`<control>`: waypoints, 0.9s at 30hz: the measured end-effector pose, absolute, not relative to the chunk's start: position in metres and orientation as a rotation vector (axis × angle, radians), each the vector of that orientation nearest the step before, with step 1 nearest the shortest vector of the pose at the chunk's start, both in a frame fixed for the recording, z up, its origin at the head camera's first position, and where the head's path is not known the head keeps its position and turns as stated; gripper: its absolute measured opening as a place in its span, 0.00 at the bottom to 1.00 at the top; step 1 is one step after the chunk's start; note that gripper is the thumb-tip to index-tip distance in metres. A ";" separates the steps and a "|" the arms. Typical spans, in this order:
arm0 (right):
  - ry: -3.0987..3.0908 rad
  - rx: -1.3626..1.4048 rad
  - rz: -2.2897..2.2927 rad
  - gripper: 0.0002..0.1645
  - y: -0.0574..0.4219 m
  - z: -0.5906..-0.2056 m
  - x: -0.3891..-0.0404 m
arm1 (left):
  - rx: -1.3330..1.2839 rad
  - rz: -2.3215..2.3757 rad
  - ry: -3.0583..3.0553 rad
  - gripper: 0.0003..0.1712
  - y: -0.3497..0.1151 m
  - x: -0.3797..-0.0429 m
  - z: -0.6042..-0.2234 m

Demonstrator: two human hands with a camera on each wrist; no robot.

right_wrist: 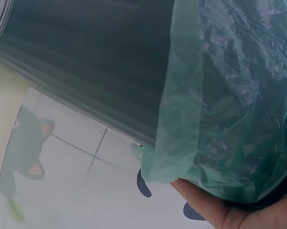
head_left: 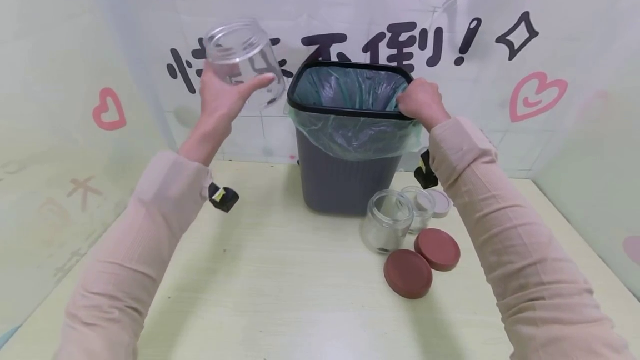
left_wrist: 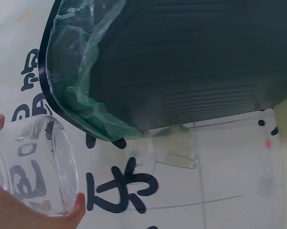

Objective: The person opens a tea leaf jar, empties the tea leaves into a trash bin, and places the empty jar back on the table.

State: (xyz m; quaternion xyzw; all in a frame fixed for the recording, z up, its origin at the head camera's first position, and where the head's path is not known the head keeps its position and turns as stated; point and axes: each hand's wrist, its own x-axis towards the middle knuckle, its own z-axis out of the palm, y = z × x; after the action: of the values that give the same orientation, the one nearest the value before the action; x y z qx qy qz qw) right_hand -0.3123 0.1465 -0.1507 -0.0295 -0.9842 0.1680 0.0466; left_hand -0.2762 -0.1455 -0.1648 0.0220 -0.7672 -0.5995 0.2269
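My left hand holds a clear, lidless jar up in the air, left of the trash bin. The jar leans a little, its open mouth upward; a small dark bit shows near its base in the left wrist view. The grey trash bin stands upright, with a black rim and a thin green liner folded over the edge. At the bin's right corner my right hand grips the rim and liner. The right wrist view shows part of that hand against the liner.
In front of the bin, to the right, stand a clear open jar and a smaller one behind it. Two dark red lids lie nearby, and a pale round lid sits farther back. A printed sheet hangs behind.
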 end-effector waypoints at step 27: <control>-3.001 -0.119 0.549 0.14 0.144 -0.149 -0.306 | -0.285 -1.739 -2.585 0.50 -0.154 -0.232 -0.326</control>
State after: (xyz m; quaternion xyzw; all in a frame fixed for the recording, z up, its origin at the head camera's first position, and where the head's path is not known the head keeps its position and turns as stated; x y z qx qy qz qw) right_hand -0.3061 0.1438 -0.1490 -0.0389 -0.9820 0.1796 0.0443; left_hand -0.2325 -0.1538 -0.3259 -0.0911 -0.8263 -0.5558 0.0068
